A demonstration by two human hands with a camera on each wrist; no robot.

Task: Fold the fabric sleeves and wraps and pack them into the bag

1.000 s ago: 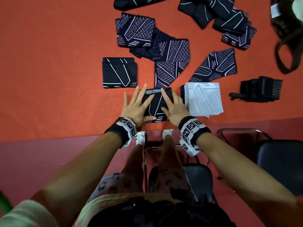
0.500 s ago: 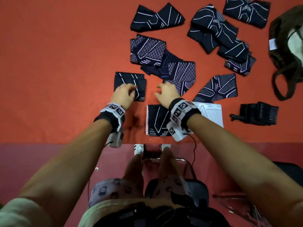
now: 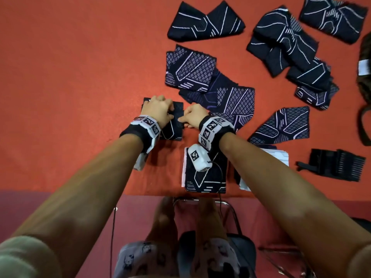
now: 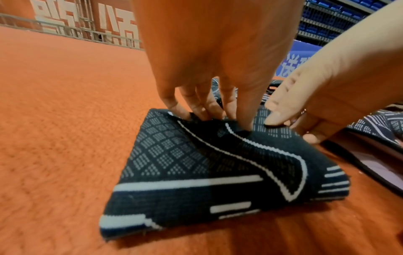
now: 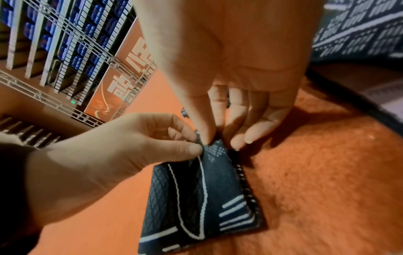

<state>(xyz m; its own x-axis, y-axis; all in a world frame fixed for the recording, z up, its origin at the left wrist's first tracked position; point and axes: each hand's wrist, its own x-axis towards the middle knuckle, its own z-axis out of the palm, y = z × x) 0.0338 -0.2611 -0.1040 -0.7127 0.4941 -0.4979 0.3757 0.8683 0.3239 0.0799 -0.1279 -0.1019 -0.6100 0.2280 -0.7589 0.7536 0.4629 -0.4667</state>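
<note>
Here, left hand (image 3: 159,109) and right hand (image 3: 193,116), grips pinching square, grid-knit folded sleeve (image 3: 174,128).

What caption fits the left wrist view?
Both hands, left hand and right hand, pinch a folded patterned sleeve on orange carpet.

One head view from above; two wrist views low over the orange tabletop (image 3: 80,97)

The head camera looks steeply down past both forearms, far enough off to take in the whole spread; the left wrist camera sits close behind the left hand (image 4: 218,51), facing along its fingers; the right wrist camera does likewise behind the right hand (image 5: 229,51); all three share the folded dark sleeve (image 3: 174,127) (image 4: 218,163) (image 5: 202,198), and each wrist view catches the opposite hand.
</note>
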